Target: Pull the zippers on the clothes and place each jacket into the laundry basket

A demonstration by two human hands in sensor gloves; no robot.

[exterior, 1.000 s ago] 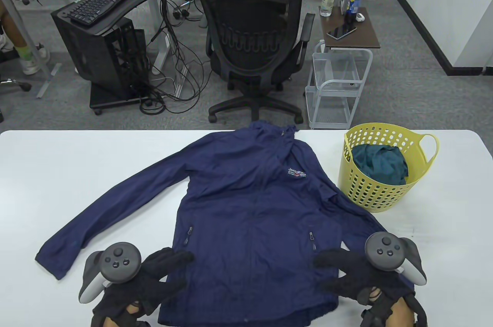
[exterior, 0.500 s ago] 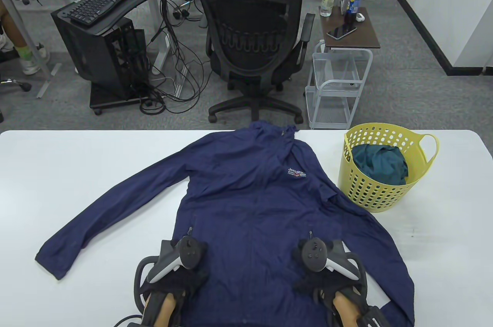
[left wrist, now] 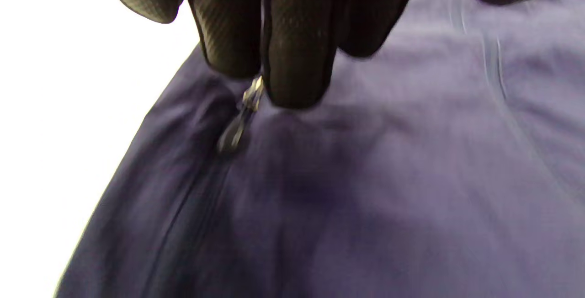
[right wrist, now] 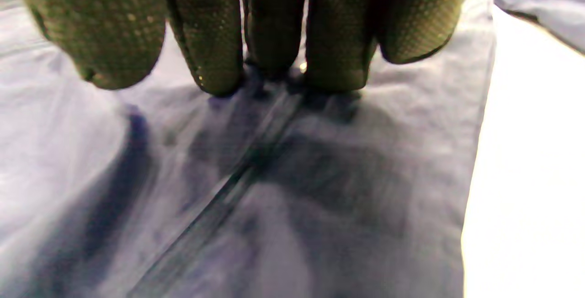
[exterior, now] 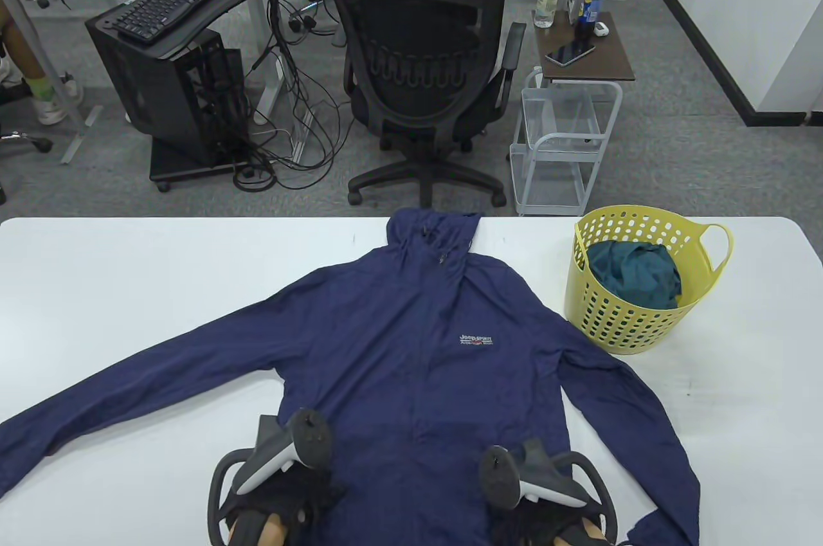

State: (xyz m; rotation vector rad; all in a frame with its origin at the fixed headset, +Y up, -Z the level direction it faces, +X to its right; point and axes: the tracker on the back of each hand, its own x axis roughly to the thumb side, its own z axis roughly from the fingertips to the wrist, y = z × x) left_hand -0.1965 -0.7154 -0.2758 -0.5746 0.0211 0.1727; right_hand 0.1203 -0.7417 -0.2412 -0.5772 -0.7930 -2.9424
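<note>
A navy blue jacket (exterior: 418, 327) lies front up on the white table (exterior: 128, 276), sleeves spread, its front zipper closed up to the collar. My left hand (exterior: 299, 485) rests on the jacket's lower left part. In the left wrist view its fingers (left wrist: 292, 60) touch the fabric beside a pocket zipper pull (left wrist: 237, 124). My right hand (exterior: 537, 507) rests on the lower right part, and its fingertips (right wrist: 338, 37) press the cloth at the top of the other pocket zipper (right wrist: 237, 179). Neither hand pinches anything that I can see. The trackers hide most of both hands in the table view.
A yellow laundry basket (exterior: 643, 327) stands at the back right of the table with a teal garment (exterior: 633, 273) inside. The jacket's right sleeve (exterior: 636, 404) runs just in front of it. A black office chair (exterior: 421, 57) stands beyond the far table edge.
Both hands moved from the jacket's sides onto its lower front, then drew back toward me. The jacket slid toward me and straightened out, collar and sleeves now flatter.
</note>
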